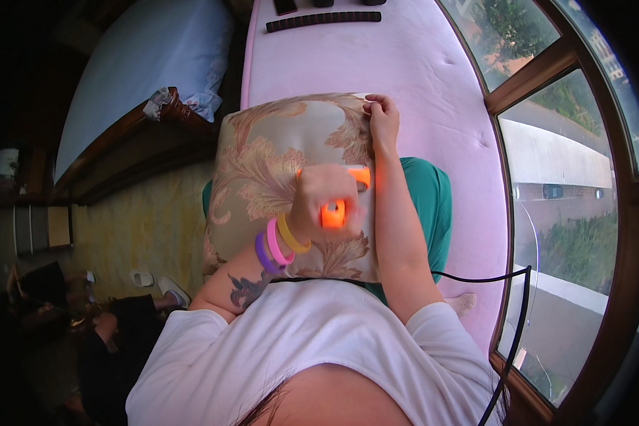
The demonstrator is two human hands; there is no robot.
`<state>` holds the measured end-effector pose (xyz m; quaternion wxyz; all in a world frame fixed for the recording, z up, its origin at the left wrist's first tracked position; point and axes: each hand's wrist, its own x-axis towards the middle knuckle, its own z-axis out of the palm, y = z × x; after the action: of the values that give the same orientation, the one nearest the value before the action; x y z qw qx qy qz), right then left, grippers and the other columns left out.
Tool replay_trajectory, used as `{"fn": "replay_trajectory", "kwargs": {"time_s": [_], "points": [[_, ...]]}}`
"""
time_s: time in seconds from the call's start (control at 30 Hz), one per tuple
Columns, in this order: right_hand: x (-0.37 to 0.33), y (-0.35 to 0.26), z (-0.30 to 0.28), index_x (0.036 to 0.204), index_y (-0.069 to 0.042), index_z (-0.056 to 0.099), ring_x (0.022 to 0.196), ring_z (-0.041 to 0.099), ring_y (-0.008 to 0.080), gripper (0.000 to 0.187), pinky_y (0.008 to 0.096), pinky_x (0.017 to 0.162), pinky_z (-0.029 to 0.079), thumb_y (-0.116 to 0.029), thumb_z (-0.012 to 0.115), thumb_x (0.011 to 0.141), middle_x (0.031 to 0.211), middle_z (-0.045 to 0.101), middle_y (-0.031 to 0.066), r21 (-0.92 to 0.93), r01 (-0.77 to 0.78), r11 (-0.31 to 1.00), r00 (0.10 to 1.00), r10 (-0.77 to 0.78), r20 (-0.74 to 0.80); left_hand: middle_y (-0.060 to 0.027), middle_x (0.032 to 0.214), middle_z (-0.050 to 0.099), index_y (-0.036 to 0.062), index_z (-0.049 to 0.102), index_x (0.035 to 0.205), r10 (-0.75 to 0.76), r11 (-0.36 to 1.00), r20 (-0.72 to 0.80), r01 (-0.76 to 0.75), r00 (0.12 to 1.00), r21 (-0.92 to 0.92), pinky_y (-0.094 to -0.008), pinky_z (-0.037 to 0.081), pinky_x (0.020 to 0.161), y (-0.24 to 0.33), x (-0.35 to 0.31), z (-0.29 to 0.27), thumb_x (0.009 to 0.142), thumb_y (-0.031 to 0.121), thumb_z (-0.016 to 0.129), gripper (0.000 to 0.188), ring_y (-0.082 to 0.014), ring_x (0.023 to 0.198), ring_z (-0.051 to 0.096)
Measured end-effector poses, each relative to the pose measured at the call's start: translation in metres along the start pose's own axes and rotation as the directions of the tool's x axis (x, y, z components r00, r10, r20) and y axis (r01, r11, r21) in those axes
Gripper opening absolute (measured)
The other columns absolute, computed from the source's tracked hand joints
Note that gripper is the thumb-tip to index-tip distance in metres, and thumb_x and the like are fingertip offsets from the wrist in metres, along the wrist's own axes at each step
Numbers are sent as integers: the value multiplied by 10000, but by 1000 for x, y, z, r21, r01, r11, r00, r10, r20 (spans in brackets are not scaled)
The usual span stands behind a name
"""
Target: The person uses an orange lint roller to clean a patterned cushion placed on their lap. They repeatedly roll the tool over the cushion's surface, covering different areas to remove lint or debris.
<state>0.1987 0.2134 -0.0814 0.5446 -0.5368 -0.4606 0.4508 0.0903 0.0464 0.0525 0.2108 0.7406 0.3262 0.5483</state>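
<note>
On my lap lies a cushion (277,142), beige with a copper-brown leaf pattern. My left hand (324,195), wearing purple, pink and yellow wristbands (280,241), is closed round an orange-handled tool (334,214) over the cushion's middle. Part of the tool, orange with some grey, shows beyond the fingers; motion blur and the hand hide its exact kind. At the cushion's far right corner, my right hand (383,121) grips the edge with bent fingers, its forearm lying along the right side.
I sit on a pink-covered surface (447,106) beside brown-framed windows (557,192). A black ribbed bar (324,22) lies at its far end. A black cable (525,298) runs at my right. Another bed (149,78) and a seated person (121,341) are at the left.
</note>
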Motion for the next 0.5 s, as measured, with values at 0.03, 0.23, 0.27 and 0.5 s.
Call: {"fn": "replay_trajectory", "kwargs": {"time_s": [0.03, 0.23, 0.27, 0.5], "points": [[0, 1, 0, 906, -37, 628, 714, 595, 135, 223, 264, 671, 459, -76, 442, 790, 751, 643, 79, -22, 5, 1000, 1000, -6, -2, -46, 520, 440, 67, 436, 518, 20, 1000, 16, -19, 1000, -8, -305, 436, 507, 10, -5, -1, 569, 47, 533, 111, -227, 483, 485], [0, 1, 2, 896, -53, 631, 705, 597, 138, 219, 272, 673, 460, -80, 437, 796, 763, 651, 70, -130, 33, 991, 999, -32, 16, -35, 505, 439, 85, 426, 505, 90, 993, 159, -75, 983, -93, -313, 467, 529, 57, -35, -13, 602, 133, 579, 188, -221, 474, 496], [-1, 0, 2, 896, -53, 631, 705, 596, 137, 220, 271, 673, 459, -79, 436, 796, 762, 651, 69, -130, 30, 991, 999, -28, 23, -35, 504, 442, 85, 425, 505, 101, 991, 188, -82, 977, -106, -313, 471, 532, 65, -38, -16, 623, 153, 586, 210, -220, 474, 500], [0, 2, -2, 912, -20, 627, 728, 568, 122, 222, 248, 701, 444, -75, 446, 794, 761, 619, 56, -121, 27, 992, 998, -20, 55, -29, 513, 471, 66, 445, 546, 181, 976, 152, -158, 972, -148, -328, 493, 497, 86, -43, -66, 810, 272, 551, 351, -204, 471, 521]]}}
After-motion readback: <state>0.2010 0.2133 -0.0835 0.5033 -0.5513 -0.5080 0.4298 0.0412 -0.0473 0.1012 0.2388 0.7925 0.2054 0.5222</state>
